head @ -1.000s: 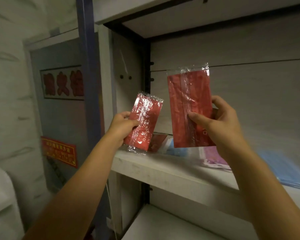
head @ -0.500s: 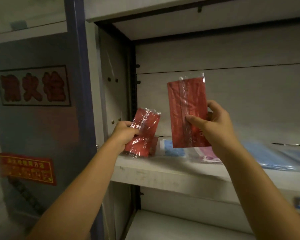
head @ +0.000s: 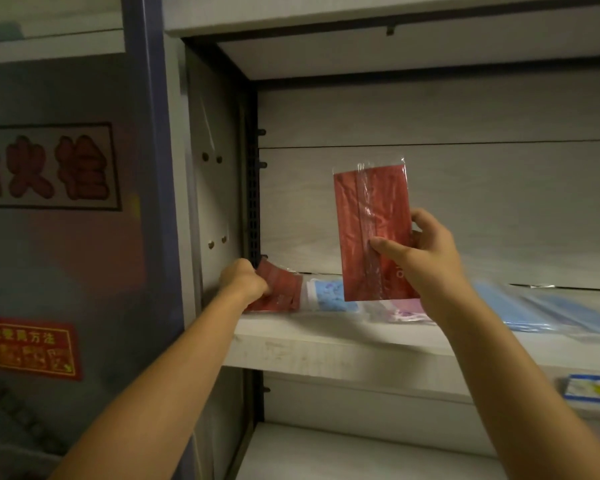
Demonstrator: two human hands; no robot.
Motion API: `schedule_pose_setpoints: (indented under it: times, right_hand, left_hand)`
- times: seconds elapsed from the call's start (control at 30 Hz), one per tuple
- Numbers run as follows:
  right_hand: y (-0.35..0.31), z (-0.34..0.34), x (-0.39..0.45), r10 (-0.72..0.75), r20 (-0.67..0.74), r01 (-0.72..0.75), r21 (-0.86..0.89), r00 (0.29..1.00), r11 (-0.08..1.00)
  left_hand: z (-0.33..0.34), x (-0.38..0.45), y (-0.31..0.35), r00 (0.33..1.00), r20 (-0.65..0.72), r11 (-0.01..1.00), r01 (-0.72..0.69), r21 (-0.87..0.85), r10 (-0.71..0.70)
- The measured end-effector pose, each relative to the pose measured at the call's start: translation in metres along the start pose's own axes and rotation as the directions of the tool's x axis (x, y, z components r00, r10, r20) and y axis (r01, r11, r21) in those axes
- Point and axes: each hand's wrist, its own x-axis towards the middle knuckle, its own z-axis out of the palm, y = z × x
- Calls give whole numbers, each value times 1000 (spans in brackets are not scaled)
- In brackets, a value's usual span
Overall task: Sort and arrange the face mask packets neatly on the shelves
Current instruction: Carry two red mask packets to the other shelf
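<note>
Head view. Two hands in frame. Left hand [head: 245, 280] curled around a small red mask packet [head: 279, 284], which lies low at the far left end of the shelf [head: 326, 344], against the side panel; whether a second red packet lies under it cannot be told. Right hand [head: 426, 258] pinches one larger red mask packet [head: 371, 220], thumb on its front, fingers behind, held upright above the shelf and clear of it.

On the shelf: one light-blue patterned packet [head: 329, 296] just beside the small red one; one pink packet [head: 407, 308] partly hidden behind the raised packet; plain blue packets [head: 520, 311] to the right, overlapping and blurred, count unclear.

One blue-and-yellow label [head: 593, 389] on the shelf's front edge. Two red-lettered signs on the left wall: large sign [head: 45, 166], small red sign [head: 28, 346].
</note>
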Motion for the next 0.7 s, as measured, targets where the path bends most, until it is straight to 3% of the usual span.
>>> schedule_pose_setpoints:
  times: [0.17,0.27,0.4,0.57,0.7]
  right_hand:
    - [-1,6,-1,7,-11,-8,-20,1000,1000]
    - [-5,11,1,13,-6,-14,-26,1000,1000]
    - [-5,22,12,46,-4,-46,-17,999,999]
    - [11,55,40,138,14,-138,-15,990,990]
    - [34,85,62,254,35,-252,-51,966,966]
  left_hand:
    - [-3,-1,1,997,-40,984,-51,171,59]
    - [-12,1,-2,991,-73,993,-105,63,109]
    - [-30,-15,-6,947,-179,952,-288,-108,266]
    - [-50,-49,-9,852,-287,873,-479,-90,438]
    - [-60,-65,-12,813,-267,844,-537,-1,517]
